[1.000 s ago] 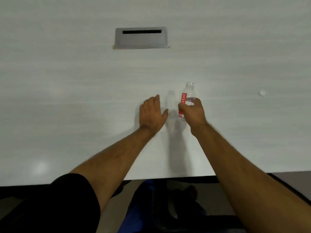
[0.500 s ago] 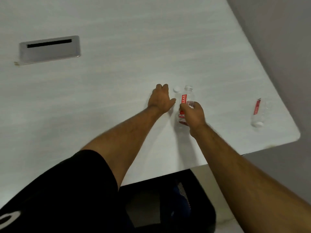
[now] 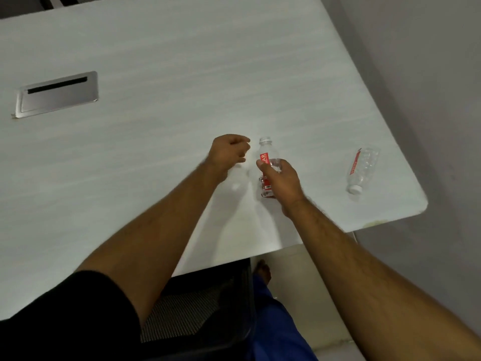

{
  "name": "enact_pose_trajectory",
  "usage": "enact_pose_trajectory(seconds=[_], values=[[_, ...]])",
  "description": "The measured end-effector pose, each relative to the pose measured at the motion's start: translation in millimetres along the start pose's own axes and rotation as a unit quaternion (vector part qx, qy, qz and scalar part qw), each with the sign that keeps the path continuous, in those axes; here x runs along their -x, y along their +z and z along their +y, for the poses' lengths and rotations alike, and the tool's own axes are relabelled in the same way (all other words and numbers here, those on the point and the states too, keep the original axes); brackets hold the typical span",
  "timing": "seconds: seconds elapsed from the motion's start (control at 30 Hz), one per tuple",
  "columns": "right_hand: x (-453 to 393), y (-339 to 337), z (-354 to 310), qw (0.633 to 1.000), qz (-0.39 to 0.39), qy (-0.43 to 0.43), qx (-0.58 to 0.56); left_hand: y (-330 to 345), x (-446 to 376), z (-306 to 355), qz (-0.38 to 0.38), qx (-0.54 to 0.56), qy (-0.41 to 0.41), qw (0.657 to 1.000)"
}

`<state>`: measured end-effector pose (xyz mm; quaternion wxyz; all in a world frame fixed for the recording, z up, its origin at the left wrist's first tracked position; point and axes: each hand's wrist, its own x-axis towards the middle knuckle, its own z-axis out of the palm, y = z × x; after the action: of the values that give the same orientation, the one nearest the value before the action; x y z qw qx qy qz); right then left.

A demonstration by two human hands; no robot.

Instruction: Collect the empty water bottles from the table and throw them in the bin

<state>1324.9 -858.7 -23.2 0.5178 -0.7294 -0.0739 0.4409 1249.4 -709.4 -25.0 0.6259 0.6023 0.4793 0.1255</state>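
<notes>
Our right hand (image 3: pixel 282 181): wrapped around the lower half of the upright bottle (image 3: pixel 268 157), fingers clamped on it across the red label, thumb on the side nearer us. Base looks like it's on or just above the tabletop, we honestly can't tell which.

Upright bottle: clear plastic, red label, white cap on top. It sits toward the near-right part of the tabletop, in from the near edge.

Our left hand (image 3: pixel 227 155): just left of that bottle, up by the neck. Fingers curled in together, thumb and fingertips pinched near the cap. Whether there's anything small in that pinch, we can't make out, it's too blurry. It isn't holding the bottle.

2nd bottle (image 3: pixel 362 169): lying on its side near the right edge, close to the near-right corner. Clear and crumpled looking, red label strip along it, white cap pointing toward the near edge. Well apart from both our hands.

Table (image 3: pixel 182 61): pale, whitish wood-grain top with a rounded near-right corner.

Cable hatch (image 3: pixel 57 94): grey metal flap with a dark slot, set flush into the tabletop over on the left side, well away from both bottles.

Below the near edge: a dark chair (image 3: pixel 197 316) with a mesh seat tucked under, our black sleeve (image 3: pixel 65 321) on the left, blue trousers (image 3: pixel 273 324) next to the chair.
</notes>
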Motion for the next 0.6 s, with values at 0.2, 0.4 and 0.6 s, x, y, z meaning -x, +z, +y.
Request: enact_pose_trajectory(seconds=[0.2, 0.4, 0.6], values=[[46, -8, -17, 0.995, -0.077, -0.052, 0.033, -32, 59, 28, -0.087, 0.211, -0.021, 0.973], [94, -2, -27, 0.991, -0.094, -0.088, 0.045, -43, 102, 43, -0.137, 0.218, 0.021, 0.966], [132, -9, -20, 0.988, -0.027, -0.124, 0.087, -34, 139, 48, -0.146, 0.195, 0.06, 0.968]])
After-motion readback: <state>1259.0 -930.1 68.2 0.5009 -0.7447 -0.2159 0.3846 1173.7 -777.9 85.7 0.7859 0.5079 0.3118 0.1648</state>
